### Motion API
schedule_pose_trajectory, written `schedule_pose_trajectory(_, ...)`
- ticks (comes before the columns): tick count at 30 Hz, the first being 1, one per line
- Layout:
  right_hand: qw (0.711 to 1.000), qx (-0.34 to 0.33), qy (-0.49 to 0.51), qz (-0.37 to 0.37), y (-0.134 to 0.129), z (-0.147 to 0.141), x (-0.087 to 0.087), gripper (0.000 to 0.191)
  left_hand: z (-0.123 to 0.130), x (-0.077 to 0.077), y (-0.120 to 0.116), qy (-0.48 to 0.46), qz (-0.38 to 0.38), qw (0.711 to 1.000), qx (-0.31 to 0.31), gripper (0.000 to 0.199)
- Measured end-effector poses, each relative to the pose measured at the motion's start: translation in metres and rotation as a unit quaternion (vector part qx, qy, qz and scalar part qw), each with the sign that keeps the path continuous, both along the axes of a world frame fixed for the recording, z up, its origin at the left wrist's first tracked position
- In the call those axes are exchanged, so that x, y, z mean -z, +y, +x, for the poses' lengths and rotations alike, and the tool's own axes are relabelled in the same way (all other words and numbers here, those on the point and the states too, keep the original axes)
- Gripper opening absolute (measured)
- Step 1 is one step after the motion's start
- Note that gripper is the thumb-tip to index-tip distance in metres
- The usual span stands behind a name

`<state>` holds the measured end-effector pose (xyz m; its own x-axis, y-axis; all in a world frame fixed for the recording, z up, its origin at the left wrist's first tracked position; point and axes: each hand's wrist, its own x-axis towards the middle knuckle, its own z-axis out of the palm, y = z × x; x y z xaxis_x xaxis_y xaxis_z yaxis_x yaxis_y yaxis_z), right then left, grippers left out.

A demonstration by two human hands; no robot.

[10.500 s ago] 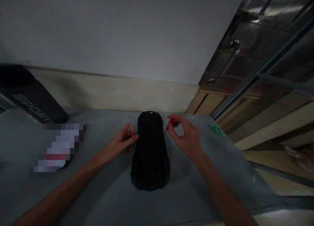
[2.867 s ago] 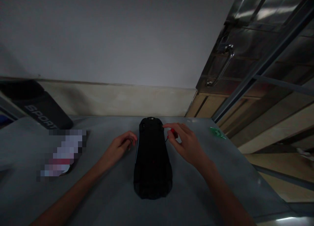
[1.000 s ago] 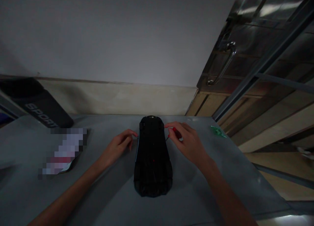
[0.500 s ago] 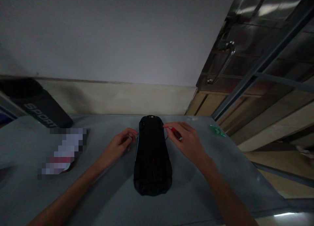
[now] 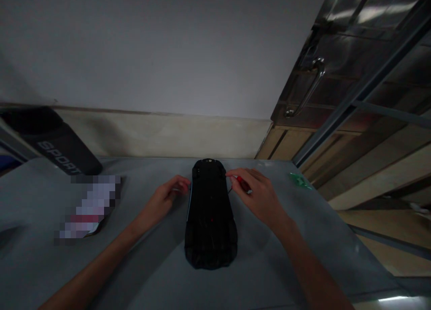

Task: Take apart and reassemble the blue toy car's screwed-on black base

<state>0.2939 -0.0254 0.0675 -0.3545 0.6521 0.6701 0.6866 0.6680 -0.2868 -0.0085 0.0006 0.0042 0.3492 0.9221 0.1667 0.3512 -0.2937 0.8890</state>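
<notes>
A black toy car (image 5: 211,211) lies upside down on the grey table (image 5: 151,274), its underside facing up. At the car's upper left edge is my left hand (image 5: 168,195), fingers curled, fingertips by the side of the car; whether they pinch anything is too small to tell. My right hand (image 5: 257,191) is closed around a screwdriver with a red handle (image 5: 244,184). Its thumb and index finger are at the car's upper right edge. The screwdriver's shaft is mostly hidden by the fingers.
A dark bottle marked SPORT (image 5: 60,144) stands at the back left. In front of it lies a blurred-out item (image 5: 92,207). A small green plastic packet (image 5: 299,181) is near the right edge. The wall (image 5: 151,54) rises behind the table.
The fingers of my left hand have drawn closer together beside the car. My right hand and the car look almost the same, with a slight shift of the whole view.
</notes>
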Motion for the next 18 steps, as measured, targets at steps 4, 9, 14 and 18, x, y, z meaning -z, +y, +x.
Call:
schedule_pose_trajectory(4,1.000,0.004,-0.002,-0.004,-0.0004,0.0001,0.0002,0.021,0.0020,0.0006,-0.0017,-0.024,-0.023,0.999,-0.013,0.028)
schedule_pose_trajectory(9,1.000,0.005,-0.004,-0.003,-0.0010,0.0000,-0.0006,0.022,0.0038,-0.0027,-0.0006,0.014,-0.039,0.998,-0.037,0.033)
schedule_pose_trajectory(14,1.000,0.006,-0.002,-0.005,-0.0008,-0.0001,-0.0010,0.023,0.0017,-0.0065,-0.0019,0.056,-0.050,0.997,-0.027,0.042)
schedule_pose_trajectory(18,1.000,0.006,0.004,-0.016,0.0002,0.0001,0.0014,0.022,0.0031,-0.0071,-0.0031,0.038,-0.036,0.998,-0.028,0.039)
